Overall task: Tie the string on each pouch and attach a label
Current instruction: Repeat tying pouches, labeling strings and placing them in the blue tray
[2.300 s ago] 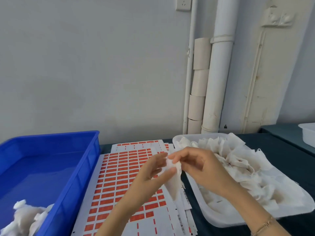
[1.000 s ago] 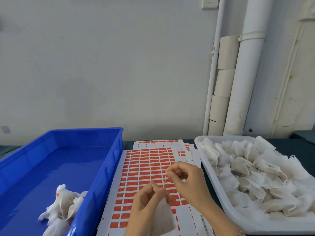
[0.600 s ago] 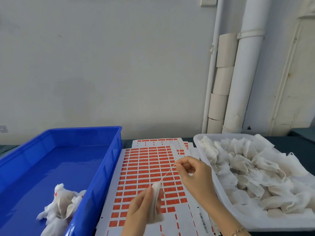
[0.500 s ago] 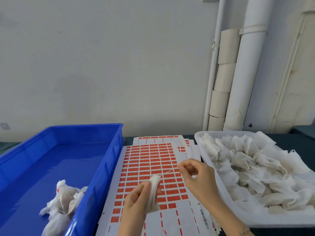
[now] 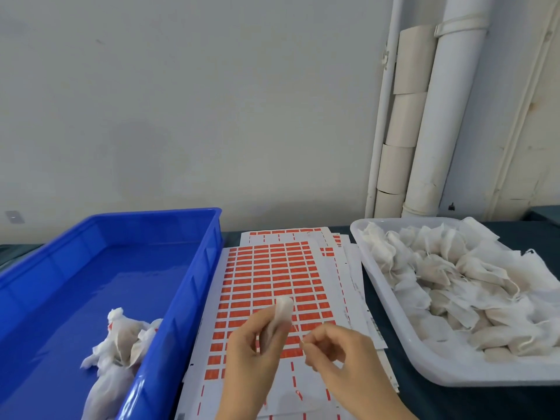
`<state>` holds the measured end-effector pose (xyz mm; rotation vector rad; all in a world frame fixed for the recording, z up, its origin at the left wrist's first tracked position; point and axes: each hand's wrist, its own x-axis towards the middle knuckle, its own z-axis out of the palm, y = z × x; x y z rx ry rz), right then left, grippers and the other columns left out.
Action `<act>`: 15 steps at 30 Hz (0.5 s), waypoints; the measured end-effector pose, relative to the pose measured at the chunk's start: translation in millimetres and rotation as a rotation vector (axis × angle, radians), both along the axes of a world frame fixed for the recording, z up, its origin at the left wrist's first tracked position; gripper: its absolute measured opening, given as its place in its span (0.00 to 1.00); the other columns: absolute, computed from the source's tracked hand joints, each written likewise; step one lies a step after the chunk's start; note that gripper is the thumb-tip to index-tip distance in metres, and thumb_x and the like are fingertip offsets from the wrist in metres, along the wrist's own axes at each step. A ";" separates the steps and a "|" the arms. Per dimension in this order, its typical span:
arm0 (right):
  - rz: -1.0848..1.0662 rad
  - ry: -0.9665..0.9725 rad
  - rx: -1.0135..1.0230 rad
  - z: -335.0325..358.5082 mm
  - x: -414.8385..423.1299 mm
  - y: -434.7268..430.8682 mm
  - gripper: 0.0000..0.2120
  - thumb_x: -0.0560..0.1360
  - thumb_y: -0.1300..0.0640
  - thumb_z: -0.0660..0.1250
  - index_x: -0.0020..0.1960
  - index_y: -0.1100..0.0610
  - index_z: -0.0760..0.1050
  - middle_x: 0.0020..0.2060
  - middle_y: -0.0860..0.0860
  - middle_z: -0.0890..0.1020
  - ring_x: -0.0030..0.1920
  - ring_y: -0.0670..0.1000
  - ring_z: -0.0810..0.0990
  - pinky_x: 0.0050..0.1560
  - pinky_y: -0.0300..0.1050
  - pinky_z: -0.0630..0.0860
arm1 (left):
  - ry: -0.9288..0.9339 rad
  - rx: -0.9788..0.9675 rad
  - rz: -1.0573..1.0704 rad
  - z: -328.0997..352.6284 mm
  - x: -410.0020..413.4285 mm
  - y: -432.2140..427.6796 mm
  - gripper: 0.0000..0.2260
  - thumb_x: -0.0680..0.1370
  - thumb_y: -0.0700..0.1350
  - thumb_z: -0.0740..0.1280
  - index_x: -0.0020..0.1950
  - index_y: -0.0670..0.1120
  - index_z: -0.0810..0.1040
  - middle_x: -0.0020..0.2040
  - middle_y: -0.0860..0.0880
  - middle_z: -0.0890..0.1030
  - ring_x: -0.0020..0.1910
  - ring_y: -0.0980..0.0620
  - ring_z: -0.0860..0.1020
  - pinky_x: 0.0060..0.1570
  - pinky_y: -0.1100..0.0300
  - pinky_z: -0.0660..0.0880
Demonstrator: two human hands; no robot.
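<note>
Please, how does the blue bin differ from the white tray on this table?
Colour: the blue bin is bright blue; the white tray is milky white.
Fill: the blue bin holds only a few pouches at its near end; the white tray carries a heap of pouches.
Place: the blue bin lies left of the label sheets, the white tray right of them.
Both are rectangular open containers that hold white pouches.

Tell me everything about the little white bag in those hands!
The pouch is small and white, looks like thin, soft cloth, and is squashed flat and held upright. The left hand pinches it from both sides, over the sheet of red labels. A thin string runs from it to the right hand, which pinches the string's end.
</note>
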<state>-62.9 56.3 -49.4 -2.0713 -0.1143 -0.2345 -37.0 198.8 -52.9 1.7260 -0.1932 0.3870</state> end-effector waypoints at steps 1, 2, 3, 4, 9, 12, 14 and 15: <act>0.019 0.012 0.036 3.1 -1.7 1.0 0.07 0.74 0.55 0.70 0.39 0.45 0.77 0.35 0.38 0.83 0.39 0.41 0.82 0.42 0.31 0.77 | -0.064 0.080 0.018 -1.5 0.0 -1.1 0.15 0.70 0.43 0.73 0.48 0.63 0.77 0.46 0.68 0.80 0.50 0.64 0.78 0.41 0.75 0.74; 0.031 0.020 0.083 6.5 -2.9 2.1 0.07 0.74 0.56 0.71 0.39 0.46 0.77 0.34 0.41 0.83 0.38 0.42 0.82 0.40 0.32 0.78 | -0.122 0.140 0.023 -3.1 0.3 -2.0 0.19 0.70 0.39 0.74 0.50 0.63 0.77 0.48 0.72 0.79 0.52 0.66 0.76 0.42 0.77 0.73; 0.041 0.027 0.134 10.2 -3.7 3.3 0.06 0.74 0.57 0.71 0.39 0.48 0.78 0.34 0.43 0.83 0.37 0.43 0.83 0.39 0.32 0.78 | -0.175 0.188 0.020 -3.9 0.9 -2.8 0.22 0.69 0.36 0.74 0.51 0.62 0.77 0.49 0.74 0.78 0.54 0.68 0.76 0.44 0.78 0.72; 0.051 0.032 0.177 13.6 -4.2 4.6 0.06 0.73 0.58 0.71 0.40 0.49 0.79 0.33 0.44 0.84 0.36 0.44 0.83 0.38 0.32 0.78 | -0.219 0.221 0.018 -4.5 1.5 -3.8 0.24 0.69 0.34 0.74 0.53 0.61 0.77 0.50 0.74 0.77 0.55 0.68 0.75 0.45 0.79 0.72; 0.119 -0.010 0.277 20.6 -7.1 9.2 0.03 0.74 0.57 0.71 0.42 0.50 0.82 0.34 0.47 0.84 0.36 0.47 0.83 0.39 0.36 0.78 | -0.231 0.077 -0.003 -3.2 1.3 -7.7 0.15 0.73 0.41 0.68 0.53 0.60 0.80 0.48 0.64 0.82 0.52 0.60 0.80 0.47 0.71 0.76; -0.021 -0.105 0.286 15.2 -6.7 8.7 0.06 0.73 0.56 0.71 0.41 0.45 0.81 0.38 0.41 0.84 0.42 0.44 0.82 0.42 0.34 0.78 | 0.019 -0.156 -0.084 2.9 -0.2 -9.3 0.08 0.72 0.52 0.65 0.46 0.58 0.84 0.41 0.54 0.84 0.44 0.51 0.81 0.40 0.63 0.80; -0.107 -0.131 0.321 11.0 -3.3 7.0 0.07 0.74 0.58 0.70 0.45 0.46 0.79 0.41 0.37 0.83 0.46 0.41 0.81 0.43 0.31 0.77 | 0.215 -0.338 -0.050 3.8 0.5 -11.1 0.11 0.69 0.55 0.65 0.45 0.54 0.82 0.42 0.53 0.83 0.44 0.49 0.81 0.40 0.62 0.79; -0.110 -0.116 0.341 10.5 -1.5 7.1 0.08 0.74 0.59 0.70 0.48 0.46 0.78 0.43 0.35 0.82 0.48 0.40 0.81 0.44 0.30 0.76 | 0.304 -0.423 -0.042 4.1 0.5 -11.9 0.13 0.67 0.55 0.66 0.47 0.52 0.81 0.43 0.52 0.83 0.46 0.48 0.80 0.43 0.61 0.79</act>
